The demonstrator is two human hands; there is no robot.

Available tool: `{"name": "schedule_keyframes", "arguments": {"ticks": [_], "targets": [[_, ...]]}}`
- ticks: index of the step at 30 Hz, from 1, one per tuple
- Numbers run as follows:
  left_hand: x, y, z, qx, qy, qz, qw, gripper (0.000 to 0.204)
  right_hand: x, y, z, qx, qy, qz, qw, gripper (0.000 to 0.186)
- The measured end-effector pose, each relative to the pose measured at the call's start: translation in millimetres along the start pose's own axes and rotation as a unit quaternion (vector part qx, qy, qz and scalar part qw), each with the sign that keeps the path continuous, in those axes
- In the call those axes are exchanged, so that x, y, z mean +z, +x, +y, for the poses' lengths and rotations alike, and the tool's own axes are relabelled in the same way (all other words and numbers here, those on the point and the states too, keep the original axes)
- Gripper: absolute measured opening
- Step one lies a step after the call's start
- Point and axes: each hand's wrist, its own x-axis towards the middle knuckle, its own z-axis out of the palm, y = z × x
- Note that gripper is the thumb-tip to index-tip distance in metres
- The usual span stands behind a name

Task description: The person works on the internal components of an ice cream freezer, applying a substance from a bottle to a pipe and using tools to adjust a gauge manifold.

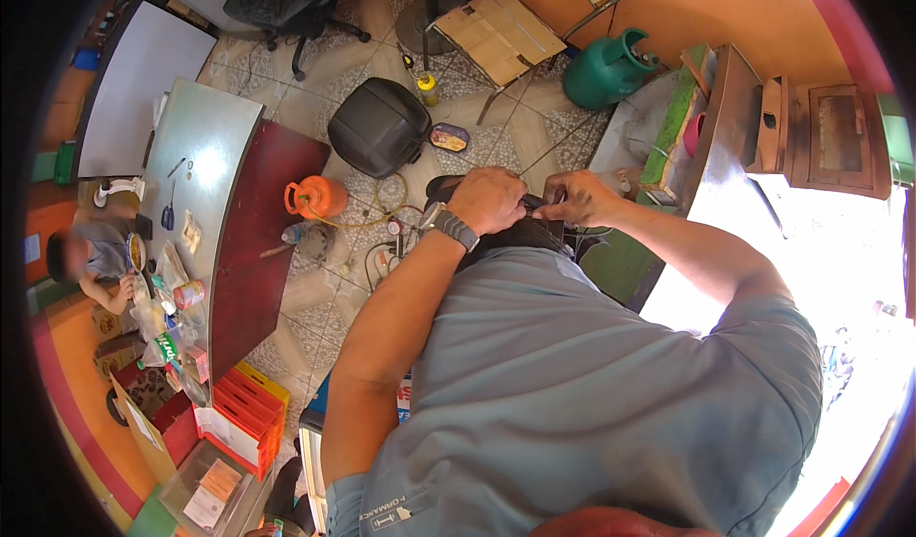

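Close to my waist, my left hand (489,201) and my right hand (578,199) meet, fingers closed in pinches. Between them is a small dark piece (532,203), mostly covered by the fingers, whose kind I cannot make out. A dark watch (448,225) is on my left wrist. Below the hands lies dark material (520,236) at my lap, partly hidden by my grey shirt. On the floor beyond my left hand are a black plastic case (380,128) and a small orange gas cylinder (317,199) with a yellow hose (367,220).
A green gas cylinder (609,71) stands by a cardboard-topped chair (500,37). At left, a metal-topped table (196,169) carries packets and tools; a person (100,255) sits behind it. Red crates (243,413) stand below. A wooden bench (718,136) is at right.
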Motion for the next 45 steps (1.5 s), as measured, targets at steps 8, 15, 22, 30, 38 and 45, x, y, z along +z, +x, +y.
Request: {"name": "schedule_keyframes", "arguments": {"ticks": [8,15,22,30,38,45], "targets": [[2.5,-3.3,0.1,-0.012,-0.024,-0.016,1.000,0.027,13.7,5.8,0.8,-0.115,-0.172,0.038,0.978,0.024],[4.3,-10.9,-8.5,-0.024,-0.054,-0.021,0.998,0.028,-15.3,-12.7,7.5,-0.052,0.015,-0.162,0.985,0.047],[13.8,-4.1,-10.1,-0.004,-0.077,0.000,0.997,0.024,10.4,-28.0,9.9,-0.107,-0.028,-0.018,0.994,0.049],[12.9,-0.4,-10.9,0.014,-0.068,-0.015,0.997,0.023,14.8,-18.5,14.3,-0.140,-0.088,0.010,0.986,0.055],[13.1,1.3,-13.7,-0.034,-0.058,-0.027,0.997,0.023,0.5,0.1,-12.3,-0.205,-0.182,-0.060,0.960,0.056],[-0.8,-40.9,-20.9,-0.067,-0.288,0.052,0.954,0.023,-7.7,-1.7,-7.1,-0.149,-0.158,-0.097,0.971,0.066]]}}
